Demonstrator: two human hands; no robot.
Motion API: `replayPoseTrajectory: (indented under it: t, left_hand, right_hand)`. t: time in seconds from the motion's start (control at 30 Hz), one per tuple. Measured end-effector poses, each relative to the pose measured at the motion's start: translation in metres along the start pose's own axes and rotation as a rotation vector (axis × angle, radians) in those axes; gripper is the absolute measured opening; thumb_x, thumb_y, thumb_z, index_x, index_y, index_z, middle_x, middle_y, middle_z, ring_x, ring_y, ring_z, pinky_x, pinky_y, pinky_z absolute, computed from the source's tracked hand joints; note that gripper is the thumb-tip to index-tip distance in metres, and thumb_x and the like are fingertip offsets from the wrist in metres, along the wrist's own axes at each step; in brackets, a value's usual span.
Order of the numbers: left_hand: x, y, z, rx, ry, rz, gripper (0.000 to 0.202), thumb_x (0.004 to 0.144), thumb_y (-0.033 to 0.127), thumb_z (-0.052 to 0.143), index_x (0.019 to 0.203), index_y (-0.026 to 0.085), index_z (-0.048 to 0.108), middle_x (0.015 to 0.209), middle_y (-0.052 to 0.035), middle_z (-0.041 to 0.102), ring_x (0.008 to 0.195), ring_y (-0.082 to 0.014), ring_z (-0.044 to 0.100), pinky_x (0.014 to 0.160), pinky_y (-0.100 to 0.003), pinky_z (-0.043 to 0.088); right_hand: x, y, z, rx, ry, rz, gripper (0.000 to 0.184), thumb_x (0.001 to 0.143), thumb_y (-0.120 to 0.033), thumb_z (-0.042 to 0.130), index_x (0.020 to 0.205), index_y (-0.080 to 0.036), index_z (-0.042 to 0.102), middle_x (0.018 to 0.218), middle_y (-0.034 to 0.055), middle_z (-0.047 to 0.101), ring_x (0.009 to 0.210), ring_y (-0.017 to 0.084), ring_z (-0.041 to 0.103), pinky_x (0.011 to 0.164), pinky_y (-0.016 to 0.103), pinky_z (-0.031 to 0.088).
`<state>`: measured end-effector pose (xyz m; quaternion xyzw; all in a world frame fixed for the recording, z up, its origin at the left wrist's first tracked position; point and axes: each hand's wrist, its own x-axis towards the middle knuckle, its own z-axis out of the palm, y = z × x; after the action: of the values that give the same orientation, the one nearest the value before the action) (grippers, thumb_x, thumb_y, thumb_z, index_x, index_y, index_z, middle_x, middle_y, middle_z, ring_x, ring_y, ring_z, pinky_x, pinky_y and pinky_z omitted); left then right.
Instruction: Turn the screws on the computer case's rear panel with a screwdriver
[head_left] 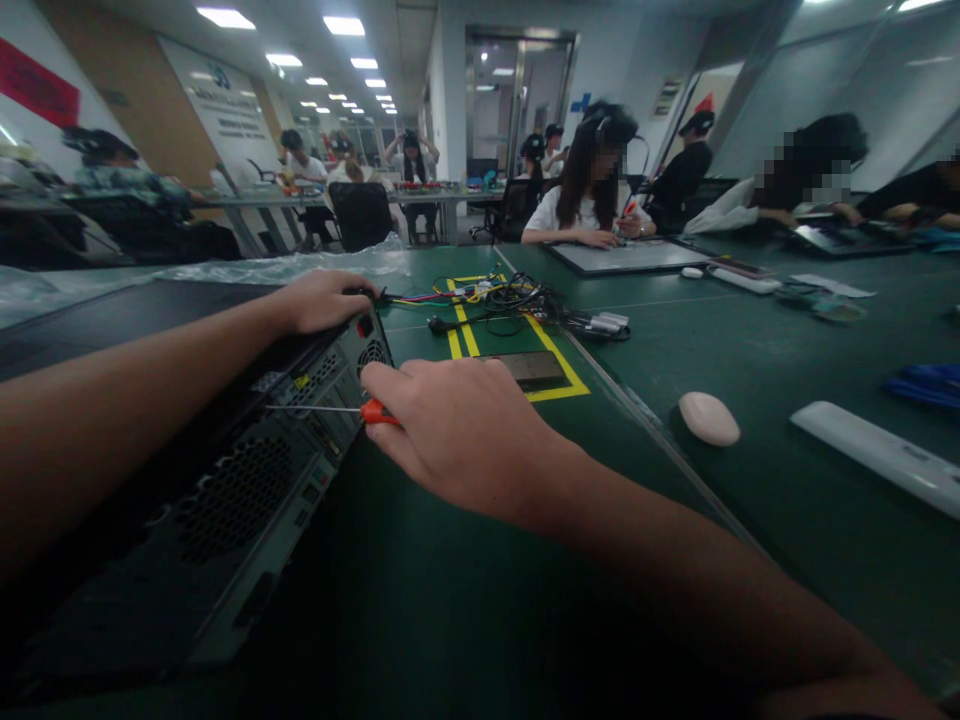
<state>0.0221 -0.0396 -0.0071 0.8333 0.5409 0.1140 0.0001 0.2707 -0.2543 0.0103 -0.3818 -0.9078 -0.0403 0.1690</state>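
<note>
A black computer tower case (150,320) lies on its side at the left, its grey rear panel (300,470) with vents and ports turned towards my right hand. Across the top far corner of the case, my left hand (326,300) is closed over the edge, near the end of some thin coloured wires. My right hand (465,430) is closed around the red-orange handle of a screwdriver (377,411). The thin metal shaft points left, with its tip at the edge of the rear panel. Whether the tip sits in a screw, I cannot tell.
Beyond the case lie a tangle of cables (525,295), a dark flat block (536,368) and yellow tape markings on the green table (637,340). A pinkish rounded object (709,418) and a white bar (877,450) are at the right. Several people work farther back.
</note>
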Motion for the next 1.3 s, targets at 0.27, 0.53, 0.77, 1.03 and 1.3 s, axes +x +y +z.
replayPoseTrajectory:
  t: [0.27, 0.53, 0.77, 1.03, 1.3]
  left_hand:
    - [-0.001, 0.002, -0.001, 0.004, -0.018, -0.012, 0.067, 0.078, 0.054, 0.042, 0.129, 0.022, 0.073, 0.132, -0.0081, 0.071, 0.120, -0.0339, 0.062, 0.107, -0.038, 0.045]
    - [0.002, -0.002, 0.001, -0.027, -0.017, 0.013, 0.064, 0.079, 0.051, 0.044, 0.127, 0.022, 0.073, 0.130, -0.0092, 0.072, 0.118, -0.0344, 0.063, 0.107, -0.043, 0.045]
    - [0.001, -0.001, 0.000, -0.002, -0.020, -0.001, 0.065, 0.078, 0.052, 0.043, 0.127, 0.021, 0.073, 0.128, -0.0088, 0.072, 0.117, -0.0342, 0.063, 0.106, -0.041, 0.046]
    - [0.001, -0.001, 0.000, -0.014, -0.020, -0.008, 0.065, 0.077, 0.052, 0.044, 0.127, 0.022, 0.073, 0.129, -0.0081, 0.072, 0.117, -0.0351, 0.062, 0.106, -0.042, 0.046]
    - [0.000, 0.001, -0.001, -0.005, -0.022, 0.017, 0.067, 0.079, 0.052, 0.041, 0.128, 0.019, 0.072, 0.131, -0.0103, 0.071, 0.120, -0.0341, 0.062, 0.107, -0.041, 0.044]
  right_hand:
    - [0.000, -0.001, -0.001, -0.008, -0.002, 0.025, 0.027, 0.104, -0.037, 0.049, 0.103, -0.019, 0.069, 0.103, 0.0059, 0.077, 0.087, 0.025, 0.072, 0.065, 0.033, 0.045]
    - [0.001, -0.001, 0.004, 0.012, 0.019, 0.007, 0.025, 0.101, -0.037, 0.057, 0.114, -0.017, 0.062, 0.101, 0.0062, 0.078, 0.086, 0.028, 0.074, 0.065, 0.036, 0.049]
    - [0.001, 0.004, 0.008, 0.011, 0.030, -0.014, 0.027, 0.101, -0.021, 0.050, 0.128, -0.019, 0.054, 0.101, 0.0052, 0.078, 0.084, 0.024, 0.073, 0.065, 0.033, 0.046]
    - [0.001, 0.005, 0.010, -0.003, 0.052, -0.030, 0.025, 0.102, -0.021, 0.049, 0.126, -0.018, 0.056, 0.100, 0.0048, 0.078, 0.082, 0.024, 0.073, 0.064, 0.033, 0.045]
    - [0.001, 0.006, 0.008, 0.016, 0.039, -0.027, 0.025, 0.104, -0.023, 0.046, 0.126, -0.018, 0.058, 0.102, 0.0053, 0.078, 0.082, 0.023, 0.072, 0.062, 0.032, 0.042]
